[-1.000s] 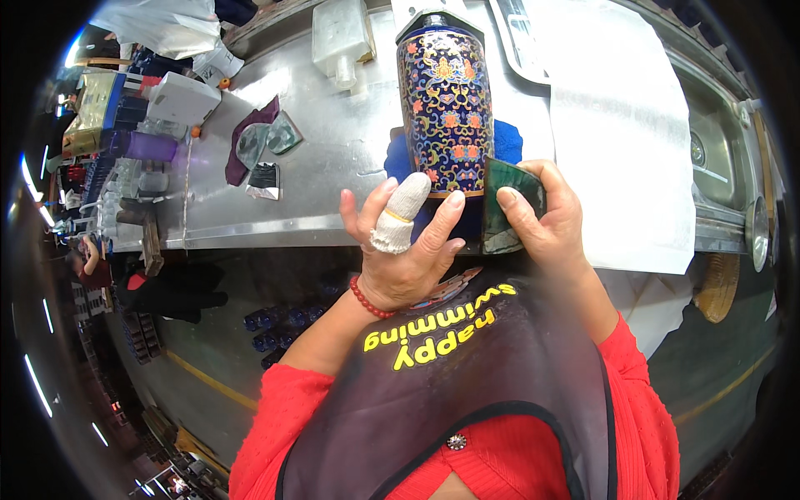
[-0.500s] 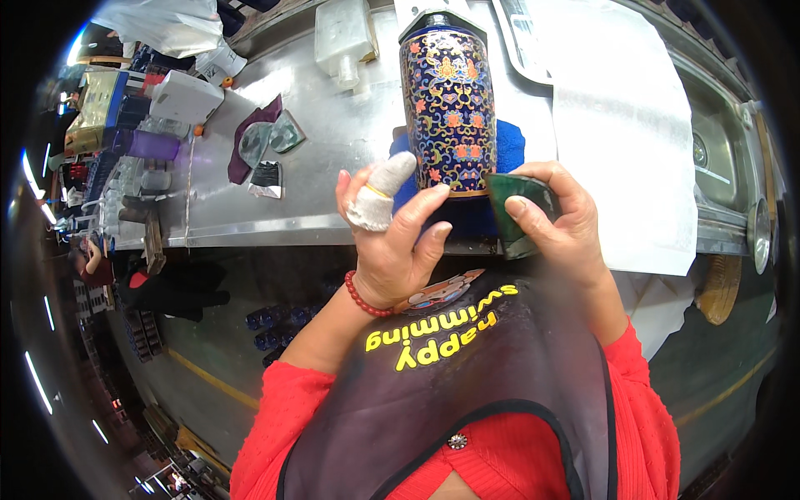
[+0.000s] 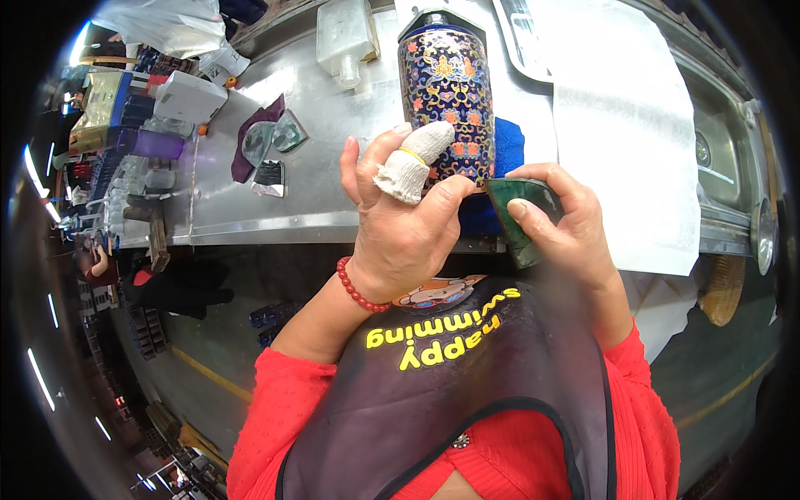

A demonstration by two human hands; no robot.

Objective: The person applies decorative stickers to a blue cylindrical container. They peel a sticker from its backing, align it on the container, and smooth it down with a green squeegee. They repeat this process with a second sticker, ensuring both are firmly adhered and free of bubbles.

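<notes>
A dark blue bottle [image 3: 450, 92] with a colourful floral pattern lies on a blue cloth [image 3: 510, 146], its neck pointing away from me. My left hand [image 3: 404, 221] is at the bottle's near left end, fingers apart and thumb hidden. On one of its fingers is a whitish fabric finger cover [image 3: 417, 162] with a yellow band, and this finger overlaps the bottle's side. At the bottle's near right corner, my right hand [image 3: 575, 225] grips a flat dark green piece [image 3: 518, 218] between thumb and fingers; its exact kind is unclear.
On the metal table [image 3: 325, 167], a clear square bottle [image 3: 343, 42] lies at the back. Greenish pieces [image 3: 275, 137] rest on a maroon cloth [image 3: 248, 158] to the left. White paper [image 3: 621, 142] covers the right side, beside a metal sink [image 3: 721, 154]. A white tray [image 3: 533, 50] stands behind.
My left hand has moved up and right, bringing the covered finger over the bottle's side. The right hand stays almost in place, still gripping the green piece.
</notes>
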